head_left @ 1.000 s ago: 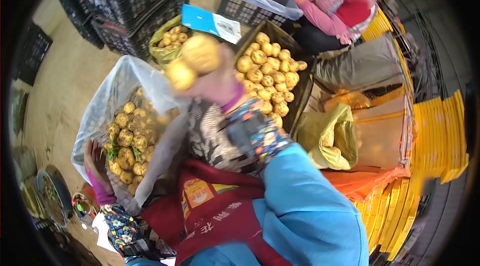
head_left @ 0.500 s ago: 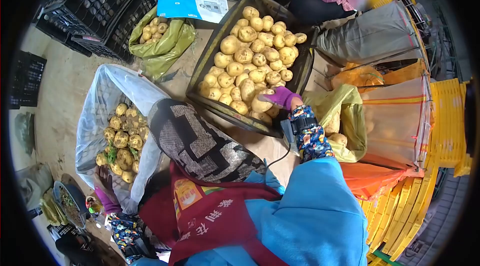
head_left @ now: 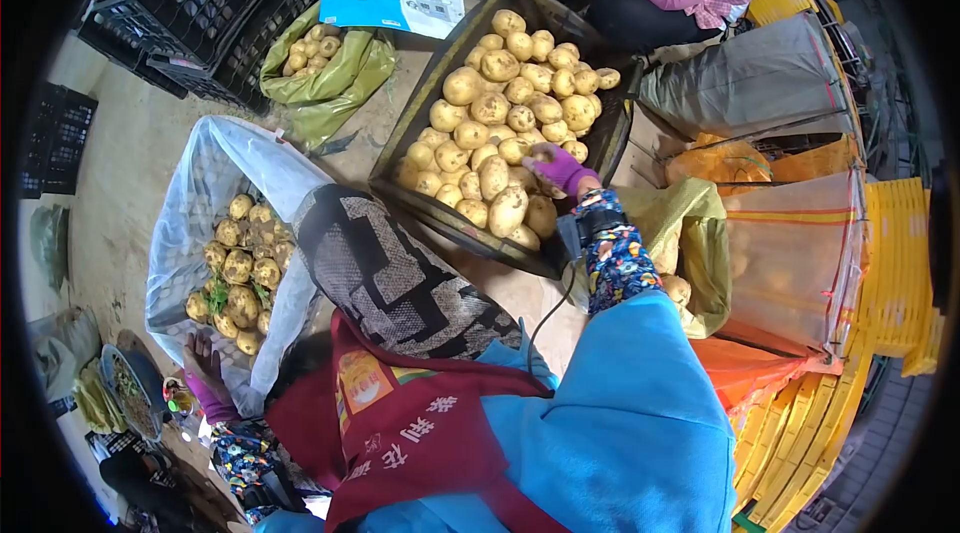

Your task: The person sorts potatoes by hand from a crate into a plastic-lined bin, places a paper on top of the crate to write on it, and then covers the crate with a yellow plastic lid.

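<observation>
Heaping the black tray [head_left: 400, 148] are potatoes [head_left: 490, 108]; our right hand [head_left: 558, 168] rests on them, and we cannot tell the fingers' grip. Our left hand [head_left: 203, 361], fingers splayed, touches the full clear bag [head_left: 215, 163].

There's a blue jacket [head_left: 620, 413], dark red apron [head_left: 400, 433] with white lettering, floral sleeve covers [head_left: 618, 263], purple glove on the right hand [head_left: 560, 169], grey-patterned trousers [head_left: 390, 273].

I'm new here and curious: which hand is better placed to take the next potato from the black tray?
The right hand: it rests on the potatoes in the black tray. The left hand is far off, by the white bag's rim on the other side.
</observation>
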The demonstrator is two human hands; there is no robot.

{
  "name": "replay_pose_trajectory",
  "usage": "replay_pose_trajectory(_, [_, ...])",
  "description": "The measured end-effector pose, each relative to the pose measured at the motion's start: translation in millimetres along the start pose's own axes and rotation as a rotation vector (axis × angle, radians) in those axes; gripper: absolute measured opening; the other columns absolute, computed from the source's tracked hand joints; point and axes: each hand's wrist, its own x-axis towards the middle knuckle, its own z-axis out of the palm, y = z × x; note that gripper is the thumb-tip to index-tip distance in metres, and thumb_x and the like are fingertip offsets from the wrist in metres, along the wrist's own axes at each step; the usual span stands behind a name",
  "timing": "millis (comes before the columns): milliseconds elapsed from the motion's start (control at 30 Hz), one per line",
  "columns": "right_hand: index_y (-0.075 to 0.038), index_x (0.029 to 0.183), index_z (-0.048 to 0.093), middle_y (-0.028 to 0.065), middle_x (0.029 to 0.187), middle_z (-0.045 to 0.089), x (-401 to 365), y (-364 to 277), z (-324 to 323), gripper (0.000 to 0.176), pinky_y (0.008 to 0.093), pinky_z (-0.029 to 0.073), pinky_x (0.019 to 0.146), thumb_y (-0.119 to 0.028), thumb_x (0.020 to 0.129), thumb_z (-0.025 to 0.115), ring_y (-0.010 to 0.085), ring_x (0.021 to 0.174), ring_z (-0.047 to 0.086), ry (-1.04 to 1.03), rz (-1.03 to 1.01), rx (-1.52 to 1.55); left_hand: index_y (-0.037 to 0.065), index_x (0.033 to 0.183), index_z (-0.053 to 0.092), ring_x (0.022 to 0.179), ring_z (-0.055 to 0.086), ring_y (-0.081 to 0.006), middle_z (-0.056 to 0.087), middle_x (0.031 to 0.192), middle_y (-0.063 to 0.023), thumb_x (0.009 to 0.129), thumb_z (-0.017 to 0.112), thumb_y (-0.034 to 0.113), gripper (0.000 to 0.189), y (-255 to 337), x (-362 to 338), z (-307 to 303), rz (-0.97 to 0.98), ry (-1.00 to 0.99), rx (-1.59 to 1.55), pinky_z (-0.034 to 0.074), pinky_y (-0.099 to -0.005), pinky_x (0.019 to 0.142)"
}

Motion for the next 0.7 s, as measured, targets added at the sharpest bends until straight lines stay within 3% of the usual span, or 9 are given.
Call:
replay_pose_trajectory(33, [-0.008,0.113,0.064,0.0131,0.108,0.066,24,29,14,0.043,0.0358,0.050,0.087,-0.039,0.084,0.069,0.0253,0.102,0.062,0.060,-0.150,-0.212,0.007,0.143,0.038,0.132,0.043,-0.0220,0.046,0.142,-0.0123,0.100,0.037,0.042,0.056,-3,6,-4,-0.008,-0.001,-0.023,0.029,-0.0383,0.109])
replay_pose_trajectory(67, [-0.007,0.110,0.066,0.0128,0.105,0.067,38,43,26,0.040,0.0352,0.051,0.084,-0.038,0.085,0.069,0.0226,0.097,0.063,-0.160,-0.225,-0.391,0.007,0.143,0.038,0.132,0.043,-0.0218,0.046,0.142,-0.0122,0.100,0.037,0.042,0.055,-6,9,-5,-0.015,-0.001,-0.045,0.029,-0.0382,0.109])
replay_pose_trajectory(133, [-0.007,0.106,0.068,0.0110,0.101,0.067,28,53,37,0.035,0.0343,0.052,0.080,-0.035,0.085,0.069,0.0203,0.093,0.063,-0.301,-0.016,-0.016,0.008,0.144,0.037,0.132,0.042,-0.0213,0.045,0.143,-0.0119,0.100,0.037,0.042,0.056,3,2,12,0.005,-0.003,-0.026,0.029,-0.0377,0.110])
replay_pose_trajectory(267, [-0.011,0.098,0.072,0.0094,0.086,0.071,11,23,35,0.030,0.0348,0.052,0.075,-0.035,0.082,0.068,0.0225,0.082,0.066,-0.363,-0.094,-0.167,0.008,0.145,0.037,0.133,0.042,-0.0212,0.044,0.144,-0.0118,0.100,0.037,0.043,0.057,8,-8,20,0.031,-0.024,-0.027,0.029,-0.0375,0.110])
replay_pose_trajectory(367, [-0.015,0.107,0.070,0.0131,0.121,0.061,32,87,74,0.035,0.0401,0.046,0.093,-0.040,0.084,0.063,0.0320,0.111,0.057,-0.139,-0.211,-0.241,0.008,0.145,0.036,0.132,0.043,-0.0211,0.044,0.144,-0.0118,0.099,0.037,0.043,0.058,6,-9,22,0.029,-0.020,-0.037,0.029,-0.0375,0.109])
replay_pose_trajectory(433, [-0.019,0.116,0.066,0.0174,0.133,0.049,-12,46,71,0.039,0.0443,0.040,0.102,-0.041,0.085,0.060,0.0362,0.122,0.048,0.002,-0.171,-0.393,0.007,0.145,0.036,0.132,0.043,-0.0209,0.044,0.144,-0.0118,0.099,0.037,0.044,0.058,2,-11,15,0.032,-0.020,-0.035,0.030,-0.0376,0.109])
replay_pose_trajectory(533, [-0.019,0.130,0.056,0.0233,0.132,0.050,-12,60,79,0.050,0.0459,0.038,0.103,-0.042,0.087,0.063,0.0409,0.123,0.045,0.079,-0.190,-0.585,0.007,0.145,0.035,0.132,0.044,-0.0208,0.044,0.143,-0.0116,0.100,0.036,0.043,0.058,-3,-5,13,0.060,-0.037,-0.031,0.030,-0.0374,0.108])
replay_pose_trajectory(567, [-0.023,0.132,0.054,0.0236,0.139,0.042,-21,32,65,0.051,0.0491,0.036,0.104,-0.046,0.086,0.061,0.0421,0.128,0.040,-0.086,-0.046,-0.569,0.007,0.145,0.035,0.132,0.044,-0.0209,0.045,0.143,-0.0115,0.100,0.036,0.043,0.057,1,-9,17,0.069,-0.039,-0.022,0.031,-0.0371,0.108])
replay_pose_trajectory(700, [-0.020,0.138,0.045,0.0218,0.146,0.035,-38,-4,67,0.058,0.0525,0.025,0.110,-0.050,0.089,0.052,0.0390,0.136,0.032,0.429,-0.242,-0.563,0.006,0.144,0.036,0.131,0.044,-0.0216,0.044,0.143,-0.0114,0.101,0.034,0.041,0.056,-1,-9,-4,0.146,-0.096,0.076,0.033,-0.0356,0.107])
